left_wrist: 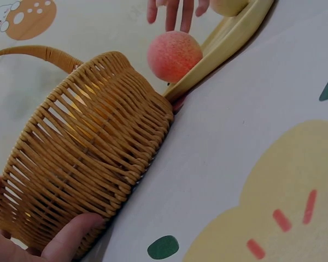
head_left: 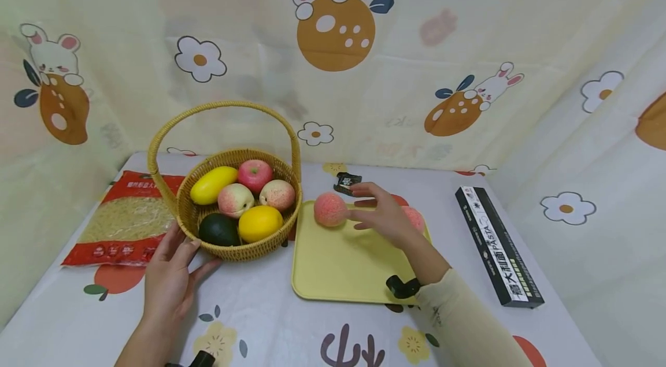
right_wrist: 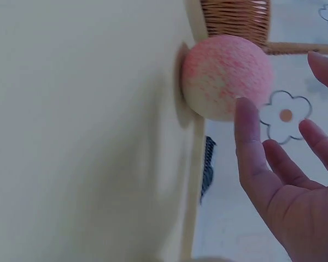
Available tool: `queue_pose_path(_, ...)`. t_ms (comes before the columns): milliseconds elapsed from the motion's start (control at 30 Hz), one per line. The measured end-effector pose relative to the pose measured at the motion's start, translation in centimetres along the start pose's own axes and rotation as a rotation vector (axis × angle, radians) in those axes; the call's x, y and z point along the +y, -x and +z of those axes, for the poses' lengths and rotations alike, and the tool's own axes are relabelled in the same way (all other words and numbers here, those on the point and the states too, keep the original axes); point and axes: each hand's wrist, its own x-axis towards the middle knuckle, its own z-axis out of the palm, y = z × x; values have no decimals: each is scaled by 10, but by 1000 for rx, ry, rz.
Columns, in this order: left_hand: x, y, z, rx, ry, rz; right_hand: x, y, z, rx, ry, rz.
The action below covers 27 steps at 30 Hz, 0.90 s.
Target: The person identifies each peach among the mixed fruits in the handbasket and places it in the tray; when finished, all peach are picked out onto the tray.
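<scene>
My left hand (head_left: 169, 277) rests with spread fingers against the front left side of a wicker basket (head_left: 229, 251); its thumb (left_wrist: 76, 232) lies along the weave. In the basket lie a red apple (head_left: 255, 175), two pale peaches (head_left: 236, 200), two yellow fruits (head_left: 260, 223) and a dark green avocado-like fruit (head_left: 219, 230). Over a yellow tray (head_left: 343, 274), my right hand (head_left: 382, 217) reaches with parted fingers to a pink peach (head_left: 329, 209). One fingertip overlaps this peach in the right wrist view; contact is unclear. Another pink peach (head_left: 414, 218) is partly hidden behind the right hand.
A red bag of pasta (head_left: 125, 222) lies left of the basket. Behind the tray is a small black packet (head_left: 346, 181). A long black pasta box (head_left: 496, 245) lies on the right. A printed curtain (head_left: 250, 26) hangs behind the table.
</scene>
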Motion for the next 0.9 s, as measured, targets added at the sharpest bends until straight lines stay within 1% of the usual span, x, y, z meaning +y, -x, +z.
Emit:
queue_pose_path(167,-2,0,3,-8,0,-8,-5,13,-17,12,38,-9)
queue_pose_path(300,-1,0,2,-9,10,-5,-18,18,-18,-2,56,-43)
queue_pose_path(433,1,0,0,-4,31,-5,-36,15,-5,-46,58,-81)
queue_pose_path(533,2,1,0,-1,32,-4,-49,8,8,-81,65,-114)
queue_pose_path(633,2,2,0,-2,24,0,-63,1,21,-107,115,-148)
queue_pose_path(767,2,2,0,-7,31,1,-79,-10,39,-137,224,-194)
queue_pose_path(900,3,2,0,-10,32,1,-90,-22,58,-182,310,-250)
